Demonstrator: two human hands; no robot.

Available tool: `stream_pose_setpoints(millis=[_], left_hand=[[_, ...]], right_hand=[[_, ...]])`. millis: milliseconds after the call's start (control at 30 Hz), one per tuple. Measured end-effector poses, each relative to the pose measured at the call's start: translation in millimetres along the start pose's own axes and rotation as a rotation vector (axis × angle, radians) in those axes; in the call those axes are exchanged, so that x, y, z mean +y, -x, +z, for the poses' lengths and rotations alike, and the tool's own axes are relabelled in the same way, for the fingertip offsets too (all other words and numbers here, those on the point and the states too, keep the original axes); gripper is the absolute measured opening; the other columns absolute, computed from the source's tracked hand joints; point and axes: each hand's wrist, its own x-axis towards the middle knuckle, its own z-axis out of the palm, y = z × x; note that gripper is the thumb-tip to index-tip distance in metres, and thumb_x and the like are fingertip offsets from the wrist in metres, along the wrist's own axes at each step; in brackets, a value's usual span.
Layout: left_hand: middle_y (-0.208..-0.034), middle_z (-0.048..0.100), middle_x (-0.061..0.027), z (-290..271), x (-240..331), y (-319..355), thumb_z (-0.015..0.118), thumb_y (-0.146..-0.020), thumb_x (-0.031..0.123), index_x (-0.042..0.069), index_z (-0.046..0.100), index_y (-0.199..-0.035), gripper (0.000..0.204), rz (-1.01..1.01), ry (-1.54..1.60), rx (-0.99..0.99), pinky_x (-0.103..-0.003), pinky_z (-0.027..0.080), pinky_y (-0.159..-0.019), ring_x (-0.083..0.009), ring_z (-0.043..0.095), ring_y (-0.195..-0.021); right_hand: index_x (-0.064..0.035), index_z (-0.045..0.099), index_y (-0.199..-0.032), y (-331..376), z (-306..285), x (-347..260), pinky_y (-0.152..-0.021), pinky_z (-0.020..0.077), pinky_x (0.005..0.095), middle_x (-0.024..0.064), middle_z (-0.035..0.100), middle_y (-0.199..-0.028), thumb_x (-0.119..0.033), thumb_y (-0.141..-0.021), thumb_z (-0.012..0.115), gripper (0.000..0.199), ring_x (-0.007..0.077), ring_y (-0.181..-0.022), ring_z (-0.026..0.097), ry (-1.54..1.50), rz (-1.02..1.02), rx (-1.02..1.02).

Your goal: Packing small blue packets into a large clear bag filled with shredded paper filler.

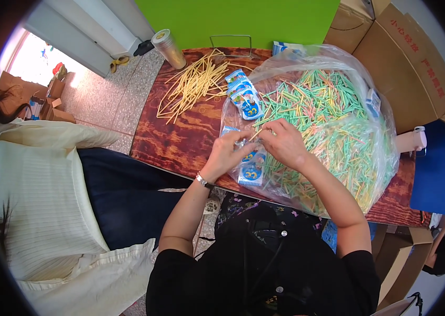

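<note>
My left hand (226,154) and my right hand (285,145) meet over the near left part of an open clear plastic bag (346,55). Their fingertips pinch a thin pale-yellow stick (255,135) between them; part of it is hidden by the fingers. Inside the bag lies a large heap of thin green, pink and yellow sticks (333,95), next to my right hand. Small blue-and-white packets (243,95) overlap on the bag's left edge, beyond my hands. More such packets (251,173) lie beneath and just nearer than my left hand.
A loose pile of pale-yellow sticks (196,87) covers the far left of the wooden table (164,142), beside a clear cylindrical container (169,50). Cardboard (396,68) stands behind at right, near a pink cup (412,141). Another person in a cream top (38,205) is at left.
</note>
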Motion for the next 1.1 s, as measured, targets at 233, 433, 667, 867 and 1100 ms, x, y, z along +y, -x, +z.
stream_pose_setpoints(millis=[233,433,667,867,1100], left_hand=[[-0.073,0.062,0.0009,13,9,-6,0.064,-0.09,0.012,-0.001,0.067,-0.096,0.014,-0.047,0.212,-0.057,-0.023,0.043,-0.058,-0.004,0.051,-0.066],[-0.079,0.065,0.0028,34,11,-6,0.067,-0.088,0.008,-0.002,0.068,-0.094,0.012,-0.151,0.373,-0.157,-0.019,0.043,-0.058,0.0002,0.052,-0.069],[-0.065,0.062,-0.001,44,7,-8,0.079,-0.075,0.013,0.0,0.065,-0.076,0.019,-0.067,0.249,0.037,-0.024,0.039,-0.051,-0.004,0.049,-0.059],[-0.061,0.049,0.0025,35,5,1,0.079,-0.075,0.013,0.001,0.057,-0.072,0.025,-0.142,0.276,0.055,-0.024,0.035,-0.05,-0.0045,0.042,-0.058],[-0.075,0.06,0.0025,31,-6,13,0.07,-0.081,-0.003,0.0,0.058,-0.075,0.013,-0.202,0.27,0.0,-0.019,0.043,-0.059,-0.0016,0.053,-0.069]], right_hand=[[-0.0029,0.06,-0.099,-3,-36,-13,-0.064,0.0511,0.0359,0.011,0.064,-0.08,-0.012,-0.083,0.068,0.021,0.028,-0.071,0.065,-0.809,0.594,-0.129],[-0.004,0.063,-0.099,9,-42,-6,-0.066,0.0518,0.0364,0.0132,0.065,-0.085,-0.01,-0.081,0.068,0.019,0.0314,-0.077,0.066,-0.633,0.382,-0.011],[-0.0077,0.058,-0.123,9,-63,29,-0.075,0.0535,0.0346,0.0123,0.067,-0.102,-0.012,-0.088,0.063,0.036,0.0255,-0.088,0.067,-0.742,0.333,-0.142],[-0.0044,0.064,-0.109,56,-68,237,-0.078,0.0526,0.0388,0.0164,0.069,-0.096,-0.019,-0.087,0.062,0.026,0.0322,-0.086,0.066,0.007,0.757,0.045],[-0.0001,0.062,-0.112,70,-71,310,-0.095,0.0466,0.0427,0.0229,0.057,-0.121,-0.017,-0.082,0.064,0.034,0.0381,-0.111,0.055,0.317,0.852,-0.343]])
